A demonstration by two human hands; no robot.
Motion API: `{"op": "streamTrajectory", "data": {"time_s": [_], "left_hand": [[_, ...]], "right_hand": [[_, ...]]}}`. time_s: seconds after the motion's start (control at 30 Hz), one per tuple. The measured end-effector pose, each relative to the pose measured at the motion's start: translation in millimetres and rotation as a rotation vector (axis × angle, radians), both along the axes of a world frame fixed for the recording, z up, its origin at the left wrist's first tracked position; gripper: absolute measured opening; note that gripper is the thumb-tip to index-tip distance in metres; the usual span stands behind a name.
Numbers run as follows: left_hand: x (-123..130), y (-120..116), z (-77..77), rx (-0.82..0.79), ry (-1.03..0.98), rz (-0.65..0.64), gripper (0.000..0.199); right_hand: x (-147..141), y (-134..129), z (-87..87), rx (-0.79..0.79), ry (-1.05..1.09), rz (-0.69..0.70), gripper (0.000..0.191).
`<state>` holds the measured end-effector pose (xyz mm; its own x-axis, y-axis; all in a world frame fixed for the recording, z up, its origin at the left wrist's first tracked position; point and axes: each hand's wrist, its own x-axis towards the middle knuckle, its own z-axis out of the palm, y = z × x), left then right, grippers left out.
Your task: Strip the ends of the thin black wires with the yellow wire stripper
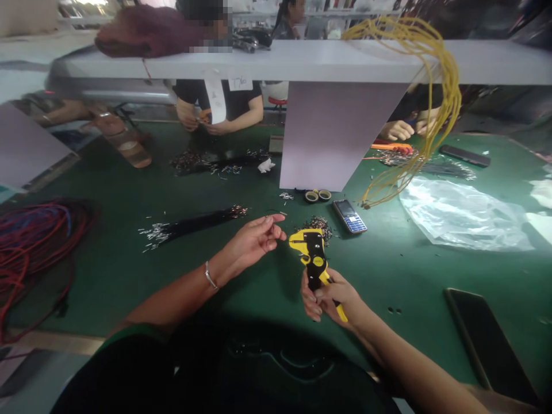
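My right hand (334, 296) grips the handle of a yellow-and-black automatic wire stripper (313, 259), its jaws pointing up and to the left. My left hand (254, 241) hovers just left of those jaws, with thumb and forefinger close together. Whether they pinch a thin wire is too fine to tell. Left of that hand lies a bundle of black wires with bare metal ends (192, 226). Just above the stripper sits a small heap of cut wire pieces (319, 226). A keypad mobile phone (349, 217) lies to its right.
A green work mat (388, 276) carries a smartphone (487, 345), tape rolls (317, 195), a plastic bag (461, 215) and a red wire coil (34, 253). Yellow wires (433, 103) hang over a white shelf (302, 60). Co-workers' hands (399, 130) work across the table.
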<state>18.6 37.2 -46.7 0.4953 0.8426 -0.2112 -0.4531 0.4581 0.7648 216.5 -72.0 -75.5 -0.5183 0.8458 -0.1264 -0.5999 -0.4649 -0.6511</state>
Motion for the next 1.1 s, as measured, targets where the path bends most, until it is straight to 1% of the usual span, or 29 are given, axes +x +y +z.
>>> {"op": "streamTrajectory", "data": {"time_s": [0.07,0.17,0.27,0.37,0.5,0.6,0.67,0.77,0.83,0.93,1.0,1.1], "left_hand": [[-0.5,-0.8,1.8,-0.014,0.006,-0.025,0.023],[-2.7,-0.8,3.5,-0.003,0.039,-0.029,0.022],[-5.9,0.4,4.1,0.046,0.085,-0.037,0.022],[-8.1,2.6,4.3,0.101,0.146,-0.044,0.021],[-7.1,4.2,3.9,0.232,0.298,-0.044,0.023],[-5.1,2.9,1.8,0.331,0.470,-0.056,0.024],[-4.4,1.5,-0.2,0.425,0.585,-0.076,0.023],[-4.9,1.2,-1.5,0.547,0.673,-0.187,0.023],[-6.0,2.4,0.5,0.572,0.671,-0.285,0.025],[-7.9,4.7,7.7,0.589,0.659,-0.409,0.028],[-9.0,4.8,13.0,0.621,0.668,-0.454,0.025],[-9.8,1.3,16.9,0.639,0.717,-0.453,0.015]], "right_hand": [[-2.1,-1.3,-0.3,0.001,-0.008,0.014,0.017],[-3.7,-3.2,-2.1,0.006,-0.013,0.034,0.016],[-3.5,-4.1,-5.7,0.011,-0.028,0.056,0.015],[-2.4,-3.4,-9.2,0.020,-0.057,0.045,0.017],[-0.4,-0.3,-10.8,0.044,-0.090,-0.001,0.018],[0.9,1.7,-11.7,0.043,-0.096,-0.027,0.019],[1.3,2.2,-13.2,0.043,-0.103,-0.024,0.019],[1.3,2.4,-15.8,0.047,-0.119,-0.021,0.019],[1.2,2.4,-16.6,0.043,-0.125,-0.024,0.020],[1.7,2.1,-16.3,0.046,-0.119,-0.021,0.020],[2.2,1.4,-16.0,0.053,-0.113,-0.017,0.021],[2.5,-1.1,-16.4,0.049,-0.112,0.002,0.022]]}}
